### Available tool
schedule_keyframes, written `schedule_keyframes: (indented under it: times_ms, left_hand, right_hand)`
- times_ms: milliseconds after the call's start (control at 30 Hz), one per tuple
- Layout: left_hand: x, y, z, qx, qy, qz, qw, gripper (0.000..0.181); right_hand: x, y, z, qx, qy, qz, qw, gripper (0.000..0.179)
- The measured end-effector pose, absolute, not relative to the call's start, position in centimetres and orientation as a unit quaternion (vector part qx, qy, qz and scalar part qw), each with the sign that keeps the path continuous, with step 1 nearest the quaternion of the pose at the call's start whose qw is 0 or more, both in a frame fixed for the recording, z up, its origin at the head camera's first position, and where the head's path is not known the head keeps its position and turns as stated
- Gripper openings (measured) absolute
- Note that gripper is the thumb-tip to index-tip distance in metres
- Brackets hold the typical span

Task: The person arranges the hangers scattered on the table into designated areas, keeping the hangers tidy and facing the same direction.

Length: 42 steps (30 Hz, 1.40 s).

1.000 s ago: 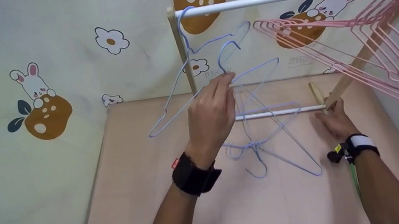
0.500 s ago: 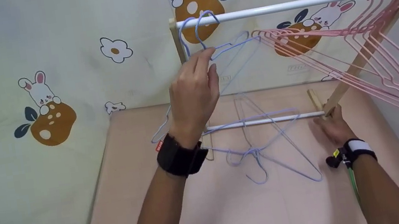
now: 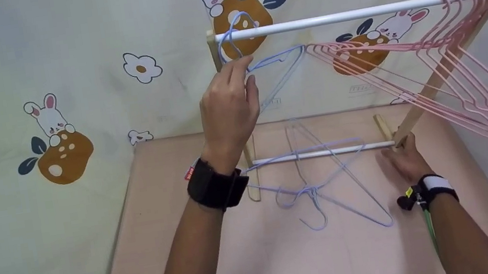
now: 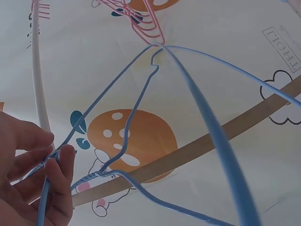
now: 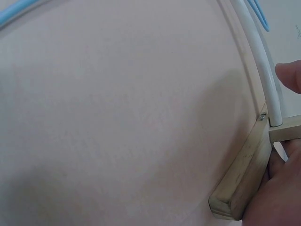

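My left hand (image 3: 227, 105) pinches a blue wire hanger (image 3: 246, 13) just below its hook, and the hook passes over the white top rod (image 3: 328, 19) of a small clothes rack. Another blue hanger (image 3: 220, 47) hangs at the rod's left end, partly hidden behind the hand. In the left wrist view, thumb and fingers of the left hand (image 4: 35, 174) close around blue wire beside the rod. My right hand (image 3: 410, 163) holds the rack's lower right corner, where the slanted wooden post (image 3: 427, 88) meets the wooden foot (image 5: 240, 176).
Several pink hangers (image 3: 456, 35) hang bunched at the rod's right end. On the pinkish tabletop (image 3: 302, 268), several blue hangers (image 3: 312, 189) lie overlapping, partly across the rack's lower white rod (image 3: 324, 153). A patterned wall covering (image 3: 162, 105) stands behind.
My left hand has lifted the blue hanger up and leftward, and its hook has come over the top rod beside the other blue hanger. My right hand has stayed at the rack's corner.
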<state>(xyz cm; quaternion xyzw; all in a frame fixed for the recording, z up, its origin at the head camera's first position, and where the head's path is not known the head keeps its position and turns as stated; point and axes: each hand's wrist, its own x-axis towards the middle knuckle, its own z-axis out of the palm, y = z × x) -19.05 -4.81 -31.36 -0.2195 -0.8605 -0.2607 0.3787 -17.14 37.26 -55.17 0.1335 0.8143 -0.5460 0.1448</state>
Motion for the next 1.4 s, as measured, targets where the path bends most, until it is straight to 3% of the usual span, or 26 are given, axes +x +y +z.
schedule_keyframes:
  times_ms: [400, 900, 1400]
  left_hand:
    - [-19.7, -4.6, -32.7, -0.203, -0.875, -0.232, 0.372, 0.024]
    - [-20.0, -4.7, -33.7, -0.185, -0.891, -0.178, 0.374, 0.013]
    - [-19.5, -4.8, -34.1, -0.175, -0.885, -0.171, 0.396, 0.014]
  right_hand:
    - [-19.0, 39.4, -59.7, 0.118, 0.830, -0.536, 0.102, 0.095]
    - [-17.5, 37.4, -55.7, 0.138, 0.825, -0.533, 0.128, 0.090]
    - [-18.4, 38.5, -58.1, 0.124, 0.821, -0.548, 0.105, 0.082]
